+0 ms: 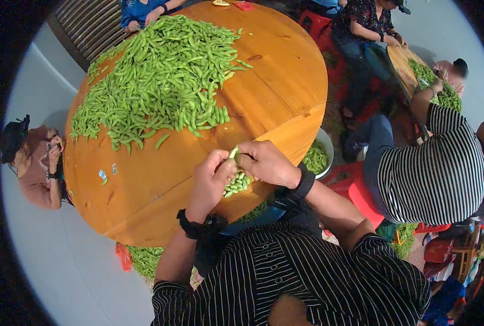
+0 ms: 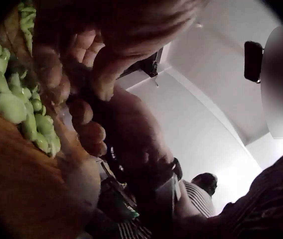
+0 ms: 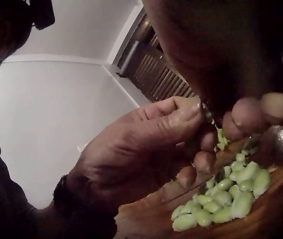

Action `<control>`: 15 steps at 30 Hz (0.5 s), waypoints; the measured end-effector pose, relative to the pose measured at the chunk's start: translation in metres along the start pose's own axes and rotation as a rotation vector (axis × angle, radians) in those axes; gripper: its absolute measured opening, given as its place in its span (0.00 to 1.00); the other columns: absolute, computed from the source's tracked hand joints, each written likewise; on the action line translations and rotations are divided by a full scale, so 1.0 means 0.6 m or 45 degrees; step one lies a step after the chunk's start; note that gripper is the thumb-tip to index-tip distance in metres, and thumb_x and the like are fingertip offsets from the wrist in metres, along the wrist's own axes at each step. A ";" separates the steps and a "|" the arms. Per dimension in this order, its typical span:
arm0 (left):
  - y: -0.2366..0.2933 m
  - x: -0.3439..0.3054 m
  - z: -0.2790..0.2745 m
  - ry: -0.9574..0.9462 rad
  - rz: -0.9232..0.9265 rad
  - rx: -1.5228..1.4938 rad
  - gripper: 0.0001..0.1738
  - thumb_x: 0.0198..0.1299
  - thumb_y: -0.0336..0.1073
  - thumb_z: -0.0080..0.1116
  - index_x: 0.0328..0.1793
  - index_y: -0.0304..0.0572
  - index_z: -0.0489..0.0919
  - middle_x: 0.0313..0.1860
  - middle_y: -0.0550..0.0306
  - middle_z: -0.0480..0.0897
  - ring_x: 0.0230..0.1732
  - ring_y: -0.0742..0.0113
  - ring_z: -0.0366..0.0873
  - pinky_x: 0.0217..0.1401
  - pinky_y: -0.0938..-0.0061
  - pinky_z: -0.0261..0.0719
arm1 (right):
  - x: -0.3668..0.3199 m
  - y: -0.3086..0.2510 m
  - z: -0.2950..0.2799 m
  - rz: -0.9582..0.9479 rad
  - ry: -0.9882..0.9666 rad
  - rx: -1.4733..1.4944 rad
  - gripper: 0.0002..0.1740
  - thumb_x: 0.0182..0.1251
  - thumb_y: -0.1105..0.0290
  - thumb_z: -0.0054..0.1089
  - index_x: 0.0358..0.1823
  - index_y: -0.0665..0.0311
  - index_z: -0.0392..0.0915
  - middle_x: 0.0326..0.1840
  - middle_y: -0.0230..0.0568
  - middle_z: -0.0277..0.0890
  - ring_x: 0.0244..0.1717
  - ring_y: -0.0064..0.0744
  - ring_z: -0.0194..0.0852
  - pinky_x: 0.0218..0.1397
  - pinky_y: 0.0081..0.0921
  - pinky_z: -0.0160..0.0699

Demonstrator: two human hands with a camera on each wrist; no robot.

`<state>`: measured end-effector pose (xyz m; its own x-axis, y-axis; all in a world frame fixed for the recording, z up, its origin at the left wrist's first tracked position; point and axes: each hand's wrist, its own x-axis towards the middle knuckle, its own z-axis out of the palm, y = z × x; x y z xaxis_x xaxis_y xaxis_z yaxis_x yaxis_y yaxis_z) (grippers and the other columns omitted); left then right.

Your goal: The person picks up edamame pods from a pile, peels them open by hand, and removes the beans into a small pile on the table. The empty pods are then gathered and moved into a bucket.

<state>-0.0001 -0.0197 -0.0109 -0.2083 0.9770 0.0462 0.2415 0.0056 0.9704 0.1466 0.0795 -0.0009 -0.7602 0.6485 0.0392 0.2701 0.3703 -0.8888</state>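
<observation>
Both hands meet over the near edge of the round wooden table. A green bean pod stands up between them. My left hand pinches it between thumb and fingers. From the other side, the fingertips of my right hand pinch the same pod. Just under the hands lies a small pile of shelled green beans, pale and plump, also seen close up as beans in the right wrist view. In the left wrist view the curled fingers hide the pod.
A large heap of unshelled pods covers the table's far left. A white bucket of pods stands beyond the right edge. A person in a striped shirt sits at right; another person is at the left edge.
</observation>
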 end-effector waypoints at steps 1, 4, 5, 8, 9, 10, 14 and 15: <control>-0.002 0.003 -0.001 -0.020 -0.110 -0.167 0.07 0.69 0.32 0.49 0.47 0.37 0.73 0.31 0.60 0.78 0.30 0.77 0.76 0.32 0.82 0.76 | 0.001 -0.001 -0.001 -0.010 0.000 -0.013 0.10 0.63 0.68 0.51 0.29 0.68 0.74 0.23 0.55 0.73 0.26 0.53 0.76 0.32 0.41 0.74; 0.003 0.009 -0.008 -0.085 -0.296 -0.412 0.09 0.71 0.35 0.44 0.47 0.40 0.73 0.30 0.62 0.77 0.29 0.77 0.75 0.30 0.82 0.74 | 0.002 -0.012 -0.006 0.051 -0.048 0.101 0.10 0.62 0.68 0.51 0.29 0.68 0.75 0.24 0.56 0.74 0.27 0.54 0.76 0.32 0.41 0.74; 0.005 0.011 -0.010 -0.131 -0.378 -0.494 0.10 0.73 0.38 0.41 0.46 0.42 0.73 0.30 0.64 0.76 0.28 0.77 0.74 0.29 0.83 0.74 | 0.004 -0.008 -0.005 0.046 -0.048 0.099 0.10 0.62 0.68 0.51 0.29 0.68 0.75 0.24 0.56 0.74 0.27 0.54 0.76 0.32 0.41 0.74; 0.019 0.012 0.002 -0.023 -0.392 -0.189 0.11 0.73 0.39 0.41 0.45 0.43 0.73 0.27 0.65 0.74 0.25 0.78 0.72 0.25 0.84 0.72 | 0.008 0.001 -0.001 0.014 -0.004 0.057 0.10 0.62 0.67 0.53 0.32 0.67 0.76 0.25 0.54 0.75 0.28 0.51 0.77 0.34 0.38 0.75; 0.011 0.013 0.007 -0.010 -0.385 -0.184 0.11 0.73 0.39 0.41 0.45 0.43 0.73 0.27 0.65 0.74 0.25 0.78 0.72 0.25 0.84 0.72 | 0.007 -0.001 -0.001 -0.086 0.113 0.037 0.09 0.63 0.67 0.54 0.33 0.67 0.76 0.26 0.52 0.75 0.28 0.50 0.77 0.34 0.37 0.75; -0.005 0.012 0.011 0.013 -0.318 -0.105 0.12 0.73 0.40 0.41 0.44 0.43 0.72 0.26 0.65 0.73 0.23 0.78 0.71 0.24 0.84 0.70 | 0.006 -0.003 0.000 -0.190 0.229 0.021 0.09 0.63 0.67 0.55 0.34 0.67 0.76 0.26 0.51 0.75 0.28 0.48 0.77 0.34 0.37 0.75; 0.013 0.010 0.008 0.041 -0.447 -0.178 0.14 0.73 0.41 0.43 0.40 0.39 0.71 0.23 0.65 0.73 0.22 0.79 0.69 0.24 0.81 0.66 | 0.006 0.009 -0.001 -0.146 0.203 0.001 0.07 0.65 0.68 0.57 0.35 0.66 0.76 0.25 0.48 0.74 0.25 0.40 0.74 0.31 0.33 0.73; 0.006 0.016 0.013 0.092 -0.426 -0.263 0.15 0.72 0.43 0.44 0.39 0.38 0.69 0.23 0.58 0.75 0.22 0.68 0.74 0.26 0.72 0.69 | 0.006 0.010 0.001 -0.124 0.204 0.036 0.08 0.65 0.69 0.57 0.34 0.67 0.76 0.23 0.44 0.73 0.24 0.34 0.73 0.31 0.32 0.72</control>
<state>0.0062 -0.0087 -0.0091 -0.3110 0.9109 -0.2711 -0.0450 0.2708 0.9616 0.1451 0.0838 -0.0063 -0.6773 0.7091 0.1962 0.1813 0.4193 -0.8896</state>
